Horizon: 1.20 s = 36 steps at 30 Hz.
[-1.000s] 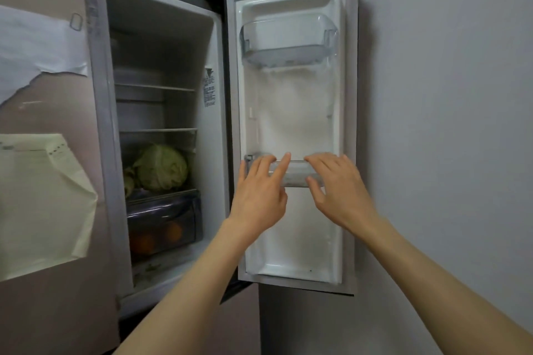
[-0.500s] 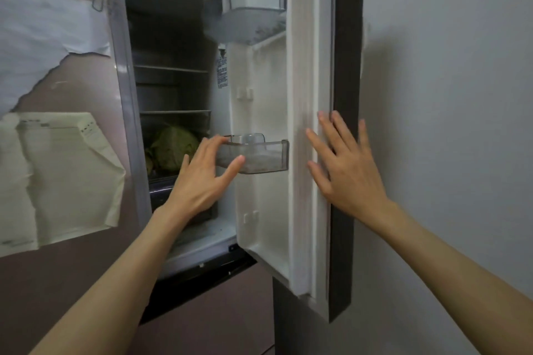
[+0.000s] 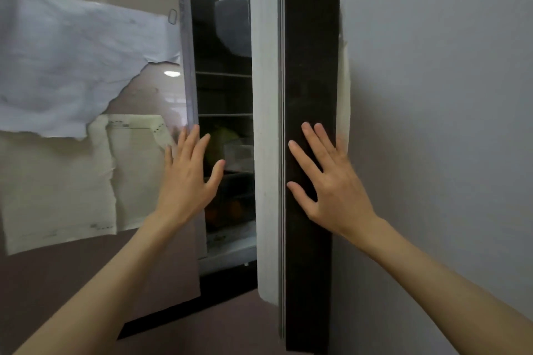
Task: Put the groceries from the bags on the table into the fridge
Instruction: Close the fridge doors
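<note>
The fridge door is swung most of the way in, seen edge-on with its dark outer face and white seal. My right hand lies flat with spread fingers on the door's dark outer face. My left hand hovers with straight fingers in front of the narrow gap, holding nothing. Through the gap I see wire shelves, a green cabbage, a clear door bin and orange fruit in the crisper drawer. No bags or table are in view.
Torn white paper and a creased cream sheet hang on the pinkish fridge panel at the left. A grey wall runs close along the right of the door.
The door has swung from wide open to nearly closed. My right hand left the door bin and now presses the door's outside. My left hand let go of the bin and pulled back.
</note>
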{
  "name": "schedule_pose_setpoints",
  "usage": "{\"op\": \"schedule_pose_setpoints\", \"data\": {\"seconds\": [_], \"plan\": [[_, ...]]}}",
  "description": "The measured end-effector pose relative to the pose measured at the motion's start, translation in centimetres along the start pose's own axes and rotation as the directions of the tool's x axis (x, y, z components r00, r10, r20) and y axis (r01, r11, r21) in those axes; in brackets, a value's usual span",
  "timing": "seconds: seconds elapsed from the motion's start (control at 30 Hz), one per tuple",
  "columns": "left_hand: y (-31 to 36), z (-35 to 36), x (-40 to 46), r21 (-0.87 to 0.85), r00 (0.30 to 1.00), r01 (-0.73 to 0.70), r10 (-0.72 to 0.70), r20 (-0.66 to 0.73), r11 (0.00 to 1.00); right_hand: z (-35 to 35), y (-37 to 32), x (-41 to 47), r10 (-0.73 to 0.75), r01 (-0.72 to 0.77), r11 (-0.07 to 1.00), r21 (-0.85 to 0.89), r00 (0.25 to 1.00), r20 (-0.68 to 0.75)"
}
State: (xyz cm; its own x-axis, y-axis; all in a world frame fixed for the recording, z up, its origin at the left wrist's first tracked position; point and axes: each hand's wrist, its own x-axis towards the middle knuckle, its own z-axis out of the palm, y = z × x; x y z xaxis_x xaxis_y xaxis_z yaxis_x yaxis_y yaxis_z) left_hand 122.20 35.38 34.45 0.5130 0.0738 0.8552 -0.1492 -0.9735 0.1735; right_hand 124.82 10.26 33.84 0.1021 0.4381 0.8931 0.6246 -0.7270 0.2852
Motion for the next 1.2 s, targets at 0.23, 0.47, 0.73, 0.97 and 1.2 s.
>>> {"op": "schedule_pose_setpoints", "data": {"seconds": [0.23, 0.47, 0.73, 0.97, 1.2], "plan": [[-5.6, -3.1, -1.5, 0.275, 1.000, 0.024, -0.024, -0.002, 0.961, 5.0, -5.8, 3.9, -0.162, 0.160, 0.985, 0.059, 0.987, 0.027], [-10.5, -5.4, -2.7, 0.365, 0.990, 0.133, -0.140, -0.005, 0.922, 11.6, -9.2, 7.2, 0.055, -0.072, 0.990, 0.125, 0.990, 0.131], [-15.0, -4.2, -3.1, 0.555, 0.999, 0.035, -0.031, -0.016, 0.831, 18.1, -9.7, 8.0, 0.099, -0.093, 0.984, 0.153, 0.994, -0.038], [-16.5, -2.2, -3.0, 0.643, 0.985, 0.033, 0.082, -0.149, 0.766, 21.1, -10.0, 9.4, 0.106, -0.092, 0.985, 0.147, 0.990, -0.089], [-17.0, -1.9, -2.9, 0.666, 0.963, 0.026, 0.160, -0.217, 0.746, 21.0, -10.7, 9.7, 0.146, -0.108, 0.955, 0.278, 0.982, -0.118]]}}
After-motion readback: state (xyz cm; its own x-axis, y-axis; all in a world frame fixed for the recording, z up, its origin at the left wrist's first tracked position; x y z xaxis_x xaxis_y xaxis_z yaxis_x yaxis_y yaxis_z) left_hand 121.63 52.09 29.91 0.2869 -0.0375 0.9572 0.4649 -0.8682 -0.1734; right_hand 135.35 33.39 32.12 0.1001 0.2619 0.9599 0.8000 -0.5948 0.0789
